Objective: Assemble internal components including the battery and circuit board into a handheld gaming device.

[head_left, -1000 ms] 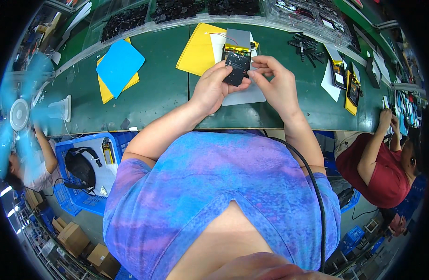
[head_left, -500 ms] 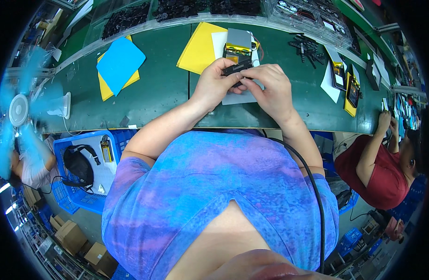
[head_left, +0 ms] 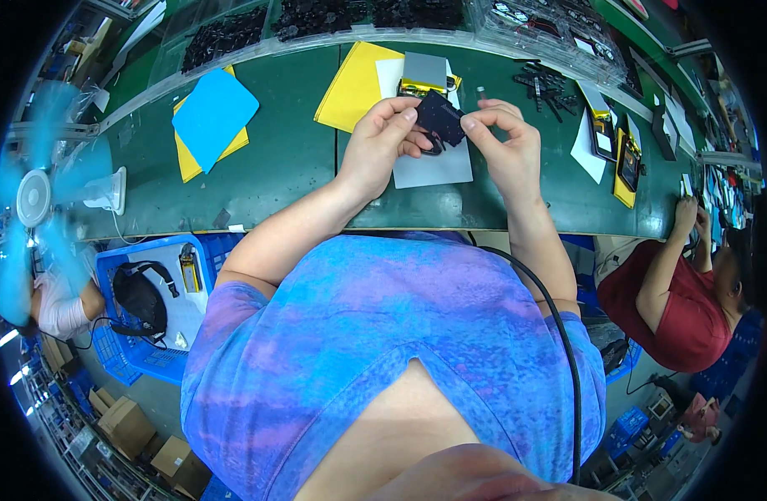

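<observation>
Over the green workbench (head_left: pixel 292 179), my left hand (head_left: pixel 379 142) grips a thin black plastic panel (head_left: pixel 440 117) by its left side, thumb on top. A dark curved piece hangs below the panel by my left fingertips; I cannot make out what it is. My right hand (head_left: pixel 510 146) has its thumb and fingertips pinched at the panel's right edge. Just above the right fingers shows a small pale-tipped piece (head_left: pixel 481 90), too small to name. Behind the panel lies an electronic unit with a grey block and yellow tape (head_left: pixel 425 68), partly covered. White paper (head_left: pixel 433 171) lies beneath.
Yellow sheets (head_left: pixel 350 83) lie left of the unit, a blue sheet (head_left: pixel 216 117) further left. Black strips (head_left: pixel 546 88) and taped units (head_left: pixel 627 167) sit right. Clear trays of black parts (head_left: pixel 325 15) line the back. A fan (head_left: pixel 35 198) spins left; a co-worker (head_left: pixel 676 309) sits right.
The black panel has been turned so its broad face shows. My right hand has shifted right, its fingers now at the panel's edge. More of the white paper is visible.
</observation>
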